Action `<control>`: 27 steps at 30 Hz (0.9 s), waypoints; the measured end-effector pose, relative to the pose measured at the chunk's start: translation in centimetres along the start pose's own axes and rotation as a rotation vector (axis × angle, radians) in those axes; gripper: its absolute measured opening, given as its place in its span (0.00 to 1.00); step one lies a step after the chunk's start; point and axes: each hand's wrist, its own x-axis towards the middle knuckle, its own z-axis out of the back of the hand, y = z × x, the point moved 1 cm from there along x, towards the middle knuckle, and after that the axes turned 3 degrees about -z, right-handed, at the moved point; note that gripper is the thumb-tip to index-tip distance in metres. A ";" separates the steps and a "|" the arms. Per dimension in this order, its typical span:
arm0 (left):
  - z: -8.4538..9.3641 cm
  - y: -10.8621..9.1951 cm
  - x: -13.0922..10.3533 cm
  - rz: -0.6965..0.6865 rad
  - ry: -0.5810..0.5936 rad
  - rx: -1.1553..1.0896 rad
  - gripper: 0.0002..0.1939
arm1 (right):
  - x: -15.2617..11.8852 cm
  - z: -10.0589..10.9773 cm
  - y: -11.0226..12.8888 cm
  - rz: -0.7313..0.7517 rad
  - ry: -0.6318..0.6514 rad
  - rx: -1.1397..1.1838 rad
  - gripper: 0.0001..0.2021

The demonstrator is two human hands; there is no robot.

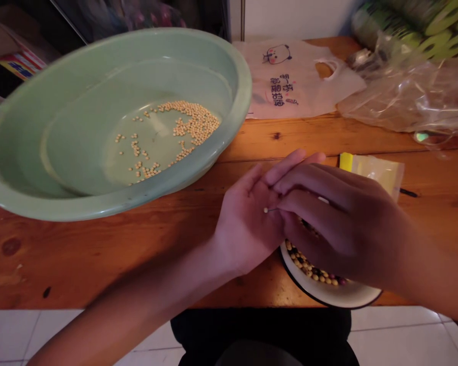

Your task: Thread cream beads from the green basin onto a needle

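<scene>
My left hand (248, 223) lies palm up in the middle, fingers partly covered by my right hand. My right hand (328, 213) reaches over it with its fingers pinched together. From that pinch a thin, dark needle-like piece sticks out, with a small pale ball (266, 210) at its end above my left palm. I cannot tell whether the ball touches the palm. Below my right hand stands a white bowl (351, 296) of mixed yellow, black and purple bean-like pieces, partly hidden. To the left, a large green basin (99, 203) holds many small pale round pieces.
A white plastic bag (263, 104) with a printed panda lies flat behind my hands on the wooden table (198, 213). Crumpled clear plastic (400, 96) and green rolls (438, 46) are at the back right. A small packet (381, 170) with a yellow end lies behind my right hand.
</scene>
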 end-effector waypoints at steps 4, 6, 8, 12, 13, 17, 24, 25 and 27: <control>-0.1 0.2 -0.1 -0.016 0.001 0.013 0.25 | 0.0 0.4 0.8 0.009 -0.002 -0.155 0.09; -0.2 0.2 -0.1 -0.041 -0.004 0.005 0.24 | 0.0 0.5 1.0 0.013 -0.010 -0.194 0.10; -0.3 0.3 -0.2 -0.058 -0.028 -0.005 0.24 | 0.1 0.5 1.1 0.015 -0.018 -0.209 0.10; -0.5 0.1 -0.4 -0.068 -0.119 0.008 0.21 | 0.2 0.0 0.8 -0.040 -0.016 -0.158 0.09; -0.6 0.0 -0.5 -0.072 -0.150 0.017 0.20 | 0.3 -0.2 0.7 -0.061 -0.022 -0.138 0.09; -0.9 -0.3 -0.7 -0.141 -0.224 0.045 0.22 | 0.5 -0.8 0.3 -0.118 -0.089 0.001 0.10; -1.3 -0.8 -0.4 -0.311 -0.097 0.180 0.25 | 0.8 -0.3 -1.3 -0.400 -0.035 0.899 0.04; -1.2 -0.8 -0.3 -0.355 -0.074 0.218 0.26 | 0.8 -0.3 -1.6 -0.434 -0.024 1.078 0.04; -0.9 -0.7 -0.1 -0.431 -0.035 0.299 0.26 | 0.8 -0.5 -2.5 -0.476 -0.007 1.436 0.03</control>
